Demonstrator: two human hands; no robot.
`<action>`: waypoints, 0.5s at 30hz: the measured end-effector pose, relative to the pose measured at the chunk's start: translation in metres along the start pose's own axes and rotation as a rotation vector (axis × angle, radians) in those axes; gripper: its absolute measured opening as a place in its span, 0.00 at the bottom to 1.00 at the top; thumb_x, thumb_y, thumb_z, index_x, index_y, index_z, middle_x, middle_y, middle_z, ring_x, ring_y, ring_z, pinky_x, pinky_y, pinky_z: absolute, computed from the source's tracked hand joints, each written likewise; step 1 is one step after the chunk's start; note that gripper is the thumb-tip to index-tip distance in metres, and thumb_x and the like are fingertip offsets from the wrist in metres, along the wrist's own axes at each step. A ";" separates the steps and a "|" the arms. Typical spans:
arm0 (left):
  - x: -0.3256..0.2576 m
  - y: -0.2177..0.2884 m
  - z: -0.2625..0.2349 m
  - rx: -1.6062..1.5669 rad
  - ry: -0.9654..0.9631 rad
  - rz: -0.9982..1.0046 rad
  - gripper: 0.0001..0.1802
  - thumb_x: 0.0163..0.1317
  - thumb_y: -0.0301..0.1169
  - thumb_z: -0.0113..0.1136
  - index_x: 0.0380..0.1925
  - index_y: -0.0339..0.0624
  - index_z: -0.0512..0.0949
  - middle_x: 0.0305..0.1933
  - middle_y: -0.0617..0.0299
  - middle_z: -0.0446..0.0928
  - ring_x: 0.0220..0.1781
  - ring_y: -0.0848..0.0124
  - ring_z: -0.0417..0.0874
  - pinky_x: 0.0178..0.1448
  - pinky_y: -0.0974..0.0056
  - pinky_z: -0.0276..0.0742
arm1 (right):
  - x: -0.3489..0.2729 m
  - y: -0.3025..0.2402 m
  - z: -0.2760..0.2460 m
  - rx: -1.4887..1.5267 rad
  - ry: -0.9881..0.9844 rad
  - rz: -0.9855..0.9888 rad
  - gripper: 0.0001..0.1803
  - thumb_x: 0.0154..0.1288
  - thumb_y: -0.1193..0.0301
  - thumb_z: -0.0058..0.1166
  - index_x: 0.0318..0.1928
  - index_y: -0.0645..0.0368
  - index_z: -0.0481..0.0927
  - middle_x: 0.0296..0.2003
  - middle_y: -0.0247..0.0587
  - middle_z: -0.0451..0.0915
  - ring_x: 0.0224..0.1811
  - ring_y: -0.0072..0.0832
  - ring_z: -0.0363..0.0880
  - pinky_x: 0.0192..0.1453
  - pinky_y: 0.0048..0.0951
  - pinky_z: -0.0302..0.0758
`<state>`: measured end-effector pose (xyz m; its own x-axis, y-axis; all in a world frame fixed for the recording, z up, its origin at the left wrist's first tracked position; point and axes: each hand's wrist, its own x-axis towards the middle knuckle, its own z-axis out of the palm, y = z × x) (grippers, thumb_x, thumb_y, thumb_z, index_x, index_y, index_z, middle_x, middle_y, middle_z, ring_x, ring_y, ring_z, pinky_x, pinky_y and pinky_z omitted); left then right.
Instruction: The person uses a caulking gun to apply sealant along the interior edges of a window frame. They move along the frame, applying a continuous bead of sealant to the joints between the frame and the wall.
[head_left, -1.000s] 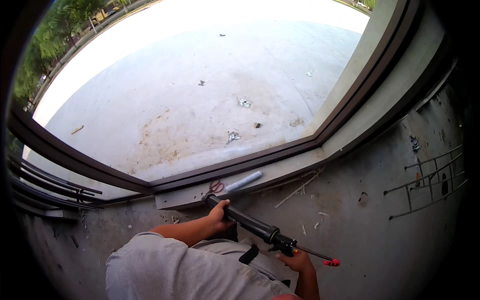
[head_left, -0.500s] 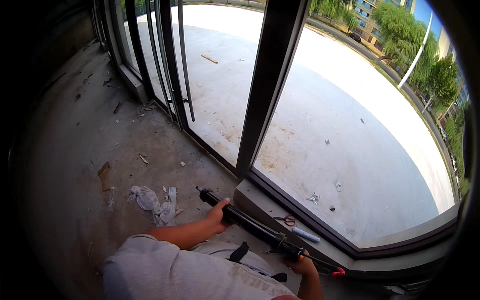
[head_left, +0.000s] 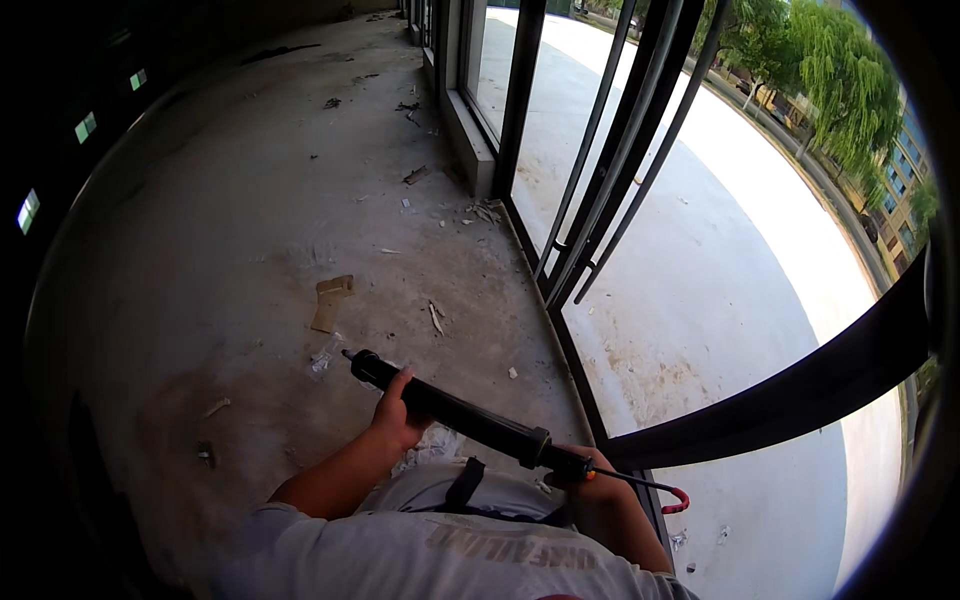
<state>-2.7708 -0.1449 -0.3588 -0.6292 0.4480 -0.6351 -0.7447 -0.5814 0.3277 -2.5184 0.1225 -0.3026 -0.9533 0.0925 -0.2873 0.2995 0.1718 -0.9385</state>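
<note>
A black caulking gun (head_left: 470, 418) lies across the front of my body, its nozzle end pointing left and away from me. My left hand (head_left: 400, 418) is wrapped around the front part of the barrel. My right hand (head_left: 590, 487) grips the gun at its rear, by the handle and trigger, which my fingers mostly hide. Behind that hand the thin rod sticks out to the right, ending in a red hooked tip (head_left: 678, 500). Crumpled whitish plastic (head_left: 432, 446) on the floor is partly hidden behind my left hand and the barrel.
Glass doors with dark frames and long bar handles (head_left: 640, 165) run along the right. A torn piece of brown cardboard (head_left: 330, 302) and several scraps litter the concrete floor (head_left: 240, 260). Pale paving (head_left: 720, 270) and trees show outside the glass.
My view has swung left, showing more floor and doors; the ledge with scissors and a tube has left the picture. Both hands keep hold of the caulking gun, which has turned with me.
</note>
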 end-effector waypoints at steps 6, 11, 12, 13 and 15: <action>0.048 0.078 0.010 -0.070 0.136 0.138 0.25 0.61 0.49 0.69 0.50 0.49 0.72 0.47 0.59 0.78 0.48 0.57 0.82 0.55 0.48 0.83 | 0.156 -0.028 -0.036 -0.159 -0.284 -0.048 0.31 0.58 0.71 0.69 0.63 0.58 0.77 0.50 0.41 0.86 0.52 0.29 0.84 0.60 0.32 0.77; 0.112 0.140 0.007 -0.159 0.146 0.280 0.24 0.63 0.51 0.64 0.49 0.49 0.73 0.44 0.59 0.79 0.47 0.58 0.83 0.56 0.49 0.82 | 0.316 -0.061 -0.054 -0.232 -0.514 -0.169 0.30 0.60 0.68 0.67 0.64 0.57 0.77 0.51 0.45 0.85 0.55 0.35 0.84 0.63 0.35 0.75; 0.121 0.151 0.027 -0.185 0.205 0.331 0.23 0.63 0.52 0.63 0.46 0.48 0.74 0.43 0.59 0.79 0.45 0.57 0.83 0.55 0.49 0.82 | 0.351 -0.067 -0.062 -0.233 -0.547 -0.198 0.30 0.61 0.68 0.67 0.64 0.57 0.77 0.51 0.46 0.85 0.55 0.36 0.84 0.63 0.35 0.75; 0.128 0.158 0.043 -0.223 0.276 0.378 0.22 0.64 0.52 0.62 0.44 0.47 0.75 0.41 0.58 0.80 0.44 0.56 0.83 0.55 0.49 0.82 | 0.379 -0.076 -0.069 -0.247 -0.549 -0.214 0.29 0.61 0.69 0.66 0.64 0.58 0.77 0.52 0.46 0.85 0.56 0.37 0.84 0.63 0.35 0.75; 0.150 0.180 0.062 -0.254 0.284 0.419 0.22 0.64 0.53 0.62 0.44 0.47 0.75 0.41 0.59 0.80 0.44 0.57 0.83 0.54 0.50 0.82 | 0.433 -0.100 -0.082 -0.266 -0.570 -0.238 0.28 0.60 0.72 0.66 0.63 0.59 0.78 0.53 0.47 0.84 0.57 0.38 0.83 0.64 0.36 0.75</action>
<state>-3.0131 -0.1400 -0.3520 -0.7487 -0.0360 -0.6619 -0.3451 -0.8314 0.4356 -2.9577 0.2254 -0.3175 -0.8431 -0.4979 -0.2031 0.0078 0.3663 -0.9305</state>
